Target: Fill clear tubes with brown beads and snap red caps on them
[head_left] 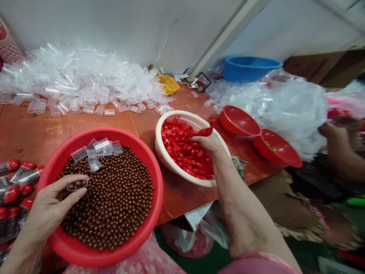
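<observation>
My left hand (54, 199) pinches a small clear plastic container (77, 185) upright, its open oval mouth showing brown balls inside. It is over the left side of a red basin (156, 167) full of shiny brown balls (114, 205). Several clear containers (94, 152) lie on top of the balls near the basin's far rim. My right hand (210, 142) reaches over a white bowl (173, 165) heaped with red plastic caps (182, 148). Its fingers are closed around a red cap (204, 132); the fingertips are partly hidden.
Filled red-capped containers (13, 194) lie at the left. Clear containers (85, 83) pile along the wall, near a yellow basket (169, 84). Two red bowls (239, 121), a blue basin (251, 68) and clear bags (293, 106) stand rightward. Another person's hand (339, 140) is at far right.
</observation>
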`<action>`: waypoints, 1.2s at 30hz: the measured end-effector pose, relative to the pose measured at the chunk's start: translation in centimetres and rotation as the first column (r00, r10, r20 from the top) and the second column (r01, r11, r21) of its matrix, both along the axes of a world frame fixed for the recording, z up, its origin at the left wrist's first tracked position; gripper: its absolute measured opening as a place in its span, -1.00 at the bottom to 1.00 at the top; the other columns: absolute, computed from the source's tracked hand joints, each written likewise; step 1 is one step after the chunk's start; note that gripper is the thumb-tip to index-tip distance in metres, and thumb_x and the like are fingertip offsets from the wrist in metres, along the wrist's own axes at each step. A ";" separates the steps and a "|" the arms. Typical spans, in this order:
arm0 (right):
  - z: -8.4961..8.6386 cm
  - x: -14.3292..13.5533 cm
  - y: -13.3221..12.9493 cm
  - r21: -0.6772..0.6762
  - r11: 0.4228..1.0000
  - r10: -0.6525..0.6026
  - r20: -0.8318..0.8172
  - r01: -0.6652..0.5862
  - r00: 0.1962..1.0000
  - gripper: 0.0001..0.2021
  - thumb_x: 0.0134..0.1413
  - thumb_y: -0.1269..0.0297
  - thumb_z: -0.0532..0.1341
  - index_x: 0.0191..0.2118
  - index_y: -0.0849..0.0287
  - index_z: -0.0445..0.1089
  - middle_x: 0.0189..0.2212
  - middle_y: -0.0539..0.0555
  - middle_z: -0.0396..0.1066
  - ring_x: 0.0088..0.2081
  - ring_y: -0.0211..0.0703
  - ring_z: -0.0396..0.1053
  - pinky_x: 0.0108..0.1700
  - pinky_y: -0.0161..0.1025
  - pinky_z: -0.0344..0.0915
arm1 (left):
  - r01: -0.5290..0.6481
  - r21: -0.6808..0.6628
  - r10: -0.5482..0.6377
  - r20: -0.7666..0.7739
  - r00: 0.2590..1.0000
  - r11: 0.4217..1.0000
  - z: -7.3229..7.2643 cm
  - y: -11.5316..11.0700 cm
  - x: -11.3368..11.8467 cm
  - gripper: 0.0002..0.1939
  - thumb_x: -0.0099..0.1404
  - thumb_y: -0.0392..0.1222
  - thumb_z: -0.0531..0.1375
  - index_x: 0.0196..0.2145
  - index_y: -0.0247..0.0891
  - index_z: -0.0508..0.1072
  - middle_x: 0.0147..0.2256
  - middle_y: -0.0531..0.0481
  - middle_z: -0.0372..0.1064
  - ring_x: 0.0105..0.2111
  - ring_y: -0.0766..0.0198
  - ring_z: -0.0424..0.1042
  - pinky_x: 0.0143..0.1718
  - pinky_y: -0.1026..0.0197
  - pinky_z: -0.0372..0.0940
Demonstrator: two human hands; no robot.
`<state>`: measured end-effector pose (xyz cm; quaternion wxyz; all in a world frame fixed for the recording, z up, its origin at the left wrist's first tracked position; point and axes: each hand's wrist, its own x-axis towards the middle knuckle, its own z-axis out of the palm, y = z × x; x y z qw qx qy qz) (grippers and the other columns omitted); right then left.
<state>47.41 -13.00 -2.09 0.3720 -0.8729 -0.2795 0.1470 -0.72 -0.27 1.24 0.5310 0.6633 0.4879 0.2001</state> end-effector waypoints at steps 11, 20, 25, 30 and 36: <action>8.8 -10.4 2.8 0.397 0.916 0.144 -0.182 -0.062 0.973 -0.79 -0.29 0.48 0.37 -0.47 0.18 0.34 -0.39 -0.07 0.35 -0.31 -0.28 0.36 -0.22 -0.29 0.31 | 0.058 0.053 -0.060 0.028 0.998 0.997 -0.2 0.0 0.1 -0.63 0.08 0.10 0.32 -0.19 -0.11 0.59 -0.15 0.02 0.56 -0.12 0.11 0.52 0.04 0.17 0.36; 4.7 -19.8 7.1 0.250 0.658 0.752 -0.175 -0.710 0.636 -0.87 -0.19 0.40 0.30 -0.43 0.16 0.34 -0.14 0.05 0.36 -0.04 -0.06 0.34 0.09 -0.06 0.22 | 0.116 0.105 -0.121 0.045 0.992 0.988 -0.2 0.0 0.1 -0.69 0.16 0.02 0.29 -0.18 -0.15 0.58 -0.12 -0.02 0.55 -0.12 0.14 0.51 -0.05 0.20 0.38; 2.2 -20.9 8.2 -0.072 0.556 0.826 -0.060 -0.828 0.560 -0.73 -0.15 0.28 0.38 -0.27 0.15 0.39 -0.18 0.05 0.31 -0.12 -0.11 0.34 0.05 -0.08 0.28 | 0.122 0.094 -0.127 0.047 0.991 0.988 0.0 0.0 0.0 -0.70 0.16 0.02 0.29 -0.18 -0.14 0.58 -0.12 -0.01 0.55 -0.11 0.15 0.51 -0.06 0.23 0.39; 4.2 -21.3 7.8 -0.325 0.444 0.869 -0.072 -0.835 0.490 -0.21 -0.20 0.23 0.46 0.22 0.14 0.24 0.23 0.26 0.08 0.19 0.10 0.23 0.22 -0.03 0.17 | 0.064 0.024 -0.064 -0.011 0.998 0.998 -0.1 0.1 -0.4 -0.62 0.08 0.11 0.32 -0.16 -0.08 0.58 -0.14 0.05 0.56 -0.13 0.15 0.53 0.01 0.21 0.39; 8.1 -15.7 2.8 -0.232 0.600 0.800 0.164 -0.765 0.578 -0.57 0.17 0.20 0.23 0.15 0.08 0.33 0.11 0.15 0.34 0.14 -0.02 0.31 0.22 -0.03 0.21 | 0.054 0.039 -0.048 -0.140 0.989 0.998 -1.0 0.6 -1.1 -0.65 0.08 0.15 0.31 -0.16 0.14 0.53 -0.09 0.28 0.53 0.03 0.01 0.45 0.17 -0.03 0.28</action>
